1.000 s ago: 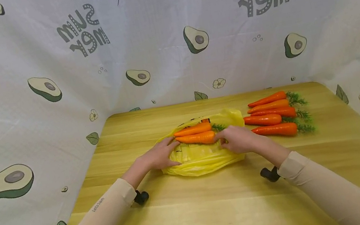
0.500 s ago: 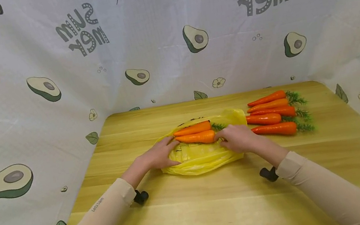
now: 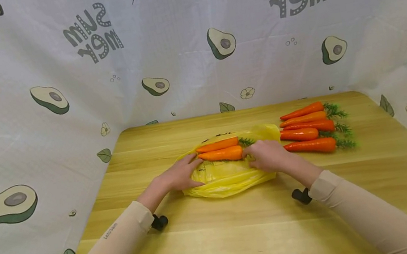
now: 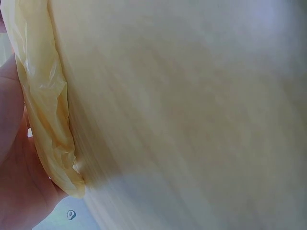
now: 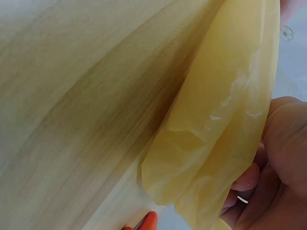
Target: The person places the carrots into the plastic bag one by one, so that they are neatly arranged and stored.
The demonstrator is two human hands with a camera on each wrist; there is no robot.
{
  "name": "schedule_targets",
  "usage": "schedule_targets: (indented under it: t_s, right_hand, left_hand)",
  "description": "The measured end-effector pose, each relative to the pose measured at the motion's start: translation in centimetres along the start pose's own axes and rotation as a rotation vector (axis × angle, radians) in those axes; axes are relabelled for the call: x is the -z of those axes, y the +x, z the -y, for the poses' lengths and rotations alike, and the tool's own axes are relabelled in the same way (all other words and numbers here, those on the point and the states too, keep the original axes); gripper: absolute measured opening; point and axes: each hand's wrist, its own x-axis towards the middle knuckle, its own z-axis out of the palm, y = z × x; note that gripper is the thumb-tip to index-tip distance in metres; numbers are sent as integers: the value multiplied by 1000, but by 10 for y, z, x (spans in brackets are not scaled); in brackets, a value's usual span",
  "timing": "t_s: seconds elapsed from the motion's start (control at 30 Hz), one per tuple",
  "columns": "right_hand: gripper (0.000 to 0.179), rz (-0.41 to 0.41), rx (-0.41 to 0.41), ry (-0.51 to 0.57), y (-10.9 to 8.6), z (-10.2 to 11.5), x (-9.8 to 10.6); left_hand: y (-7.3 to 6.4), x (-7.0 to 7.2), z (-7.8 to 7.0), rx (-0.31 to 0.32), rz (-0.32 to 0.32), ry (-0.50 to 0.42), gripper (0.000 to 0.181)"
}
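Two orange carrots, a far carrot [image 3: 218,145] and a near carrot [image 3: 221,155], lie side by side in a spread yellow plastic bag [image 3: 223,182]. My left hand [image 3: 183,173] rests at the bag's left side, fingers reaching the pointed tips and thumb apart near the front fold. At the other end my right hand [image 3: 267,154] has curled fingers at the near carrot's thick end, covering its greens. The bag [image 4: 43,91] hangs in front of the left palm in the left wrist view. In the right wrist view, curled fingers of the right hand [image 5: 268,182] show behind the bag.
Several more carrots [image 3: 308,133] with green tops lie to the right of the bag, close to the right hand. All rest on a wooden table [image 3: 223,241]. A white curtain with avocado prints [image 3: 191,56] hangs behind and around it.
The near carrot has shifted slightly away from me, closer to the far one. The bag's right edge has spread a little to the right. The left hand has stayed in place.
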Motion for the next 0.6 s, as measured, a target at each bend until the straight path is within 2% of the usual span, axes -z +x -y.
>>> schedule_targets:
  t_s: [0.3,0.6]
  right_hand:
    - [33,2,7,-4,1,-1,-1]
    - [50,116,-11,13,0,-3,5]
  left_hand:
    - [-1,1,-1,2,-1,-18,86]
    - [-1,1,0,-2,-1,-14,86]
